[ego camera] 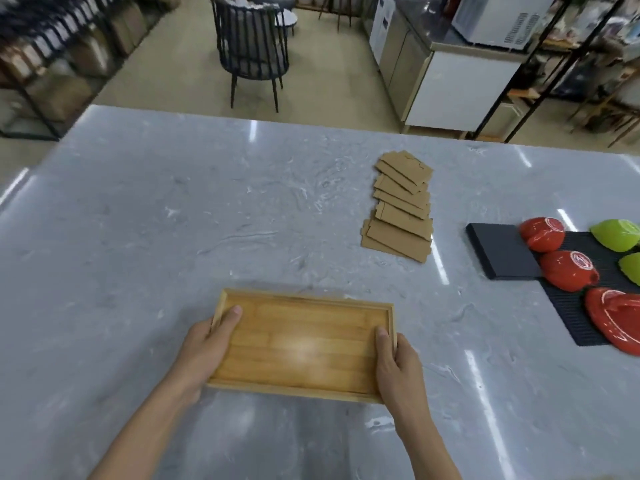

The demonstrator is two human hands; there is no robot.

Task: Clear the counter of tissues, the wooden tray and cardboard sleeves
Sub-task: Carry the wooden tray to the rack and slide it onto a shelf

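An empty rectangular wooden tray (304, 344) is near the front of the grey marble counter (156, 220). My left hand (204, 351) grips its left short edge, thumb inside the rim. My right hand (398, 365) grips the right short edge the same way. I cannot tell whether the tray rests on the counter or is just above it. Several flat brown cardboard sleeves (401, 206) lie fanned out in an overlapping row beyond the tray, to the right of centre. No tissues are in view.
At the right edge, a dark ribbed mat (585, 317) and a black slab (502, 251) carry upturned red cups (543, 233), a red plate (616, 317) and green cups (616, 233). Beyond the counter stand a dark chair (252, 50) and steel cabinets (443, 74).
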